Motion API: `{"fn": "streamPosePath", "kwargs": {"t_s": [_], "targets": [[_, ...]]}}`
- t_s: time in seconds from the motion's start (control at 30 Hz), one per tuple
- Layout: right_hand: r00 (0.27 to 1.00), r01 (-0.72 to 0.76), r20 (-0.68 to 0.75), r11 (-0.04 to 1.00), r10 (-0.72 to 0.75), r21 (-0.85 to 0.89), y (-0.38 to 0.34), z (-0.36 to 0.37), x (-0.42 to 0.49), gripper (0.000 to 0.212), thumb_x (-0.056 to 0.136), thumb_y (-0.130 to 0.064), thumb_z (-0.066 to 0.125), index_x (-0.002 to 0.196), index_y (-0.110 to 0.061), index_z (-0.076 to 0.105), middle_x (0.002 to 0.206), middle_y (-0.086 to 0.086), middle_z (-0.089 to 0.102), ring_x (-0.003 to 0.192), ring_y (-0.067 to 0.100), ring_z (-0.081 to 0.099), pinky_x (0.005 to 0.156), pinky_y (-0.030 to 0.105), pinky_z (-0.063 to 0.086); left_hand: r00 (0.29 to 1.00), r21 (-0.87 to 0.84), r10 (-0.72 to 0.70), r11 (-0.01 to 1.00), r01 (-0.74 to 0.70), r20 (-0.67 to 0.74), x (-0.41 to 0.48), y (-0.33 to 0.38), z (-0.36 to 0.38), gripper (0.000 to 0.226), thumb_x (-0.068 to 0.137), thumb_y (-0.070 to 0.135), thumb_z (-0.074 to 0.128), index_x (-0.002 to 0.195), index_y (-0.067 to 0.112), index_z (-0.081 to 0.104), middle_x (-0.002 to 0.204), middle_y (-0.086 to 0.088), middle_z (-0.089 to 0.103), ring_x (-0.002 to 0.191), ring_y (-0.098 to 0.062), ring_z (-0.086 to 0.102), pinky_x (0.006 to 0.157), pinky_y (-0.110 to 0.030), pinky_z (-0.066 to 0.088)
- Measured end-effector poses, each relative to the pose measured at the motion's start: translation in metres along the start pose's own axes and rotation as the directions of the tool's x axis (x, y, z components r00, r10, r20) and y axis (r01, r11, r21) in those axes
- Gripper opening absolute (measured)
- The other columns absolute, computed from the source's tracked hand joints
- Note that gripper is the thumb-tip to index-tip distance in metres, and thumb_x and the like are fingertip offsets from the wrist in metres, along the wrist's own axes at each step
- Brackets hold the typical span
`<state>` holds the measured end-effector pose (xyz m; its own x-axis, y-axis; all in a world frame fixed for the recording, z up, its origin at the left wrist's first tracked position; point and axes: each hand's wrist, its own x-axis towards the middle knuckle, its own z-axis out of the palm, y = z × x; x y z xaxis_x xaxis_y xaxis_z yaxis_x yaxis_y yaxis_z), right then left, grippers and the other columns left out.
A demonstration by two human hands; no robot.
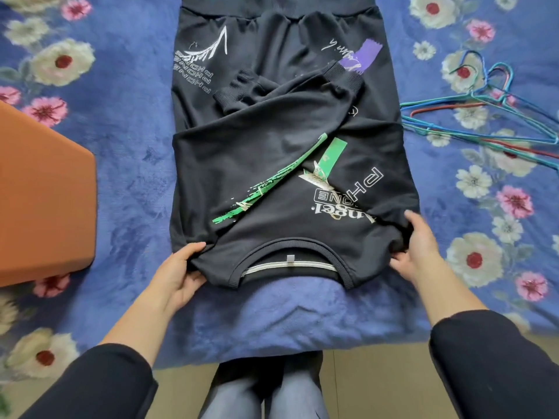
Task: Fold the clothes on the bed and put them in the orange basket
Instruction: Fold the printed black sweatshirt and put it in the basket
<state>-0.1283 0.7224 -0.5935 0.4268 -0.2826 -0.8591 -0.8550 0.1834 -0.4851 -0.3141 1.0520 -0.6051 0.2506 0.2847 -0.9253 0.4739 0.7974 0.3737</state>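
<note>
Head view: sweatshirt [272,164] lies outside the orange basket [42,192].

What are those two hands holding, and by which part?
The black sweatshirt, at its collar end: the left hand grips one shoulder corner, the right hand grips the other.

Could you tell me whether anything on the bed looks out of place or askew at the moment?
The wire hangers lie in a loose tangle on the blanket, right of the sweatshirt. Its folded sleeves cross unevenly, with the cuffs at different heights.
</note>
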Motion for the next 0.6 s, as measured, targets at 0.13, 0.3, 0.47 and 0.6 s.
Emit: {"fn": "streamPosePath", "kwargs": {"t_s": [0.13, 0.3, 0.47, 0.6], "targets": [[0.988, 0.035, -0.146, 0.989, -0.056, -0.142, -0.007, -0.014, 0.014, 0.020, 0.075, -0.001, 0.056, 0.092, -0.011, 0.056, 0.078, 0.009, 0.055, 0.059, 0.020, 0.051, 0.038, 0.021, 0.045, 0.999, -0.055, 0.029, 0.998, -0.028, 0.016, -0.010, 0.004, -0.014, 0.018, 0.086, -0.003, 0.055, 0.098, 0.008, 0.061, 0.075, -0.004, 0.072, 0.062, -0.010, 0.069, 0.053, -0.018, 0.055], [0.985, -0.135, -0.157, 0.885, 0.071, -0.445, 0.015, -0.054, -0.001, 0.021, 0.071, 0.002, 0.047, 0.088, -0.010, 0.050, 0.069, 0.009, 0.043, 0.057, 0.021, 0.042, 0.036, 0.020, 0.043, 0.986, -0.040, -0.159, 0.987, 0.157, -0.055, -0.049, -0.015, -0.048, 0.028, 0.088, -0.003, 0.051, 0.068, 0.015, 0.043, 0.042, 0.003, 0.046, 0.029, -0.004, 0.040, 0.033, -0.010, 0.036], [0.987, -0.128, -0.157, 0.707, 0.024, -0.695, 0.013, -0.076, -0.034, 0.011, 0.073, 0.001, 0.052, 0.081, -0.006, 0.054, 0.075, 0.012, 0.051, 0.060, 0.026, 0.048, 0.051, 0.028, 0.047, 0.953, 0.172, -0.268, 0.942, 0.290, -0.138, -0.078, -0.026, -0.069, 0.008, 0.084, 0.001, 0.056, 0.087, 0.009, 0.055, 0.067, -0.006, 0.056, 0.038, -0.012, 0.047, 0.039, -0.020, 0.049], [0.999, 0.011, -0.036, 0.849, -0.035, -0.527, -0.027, -0.058, -0.040, 0.024, 0.084, 0.003, 0.047, 0.097, -0.016, 0.052, 0.079, 0.009, 0.049, 0.061, 0.019, 0.047, 0.040, 0.021, 0.046, 0.991, 0.056, -0.022, 0.998, 0.030, -0.129, -0.073, 0.020, -0.041, 0.017, 0.088, 0.004, 0.045, 0.092, 0.016, 0.055, 0.072, -0.005, 0.055, 0.056, -0.014, 0.054, 0.052, -0.028, 0.055]]}}
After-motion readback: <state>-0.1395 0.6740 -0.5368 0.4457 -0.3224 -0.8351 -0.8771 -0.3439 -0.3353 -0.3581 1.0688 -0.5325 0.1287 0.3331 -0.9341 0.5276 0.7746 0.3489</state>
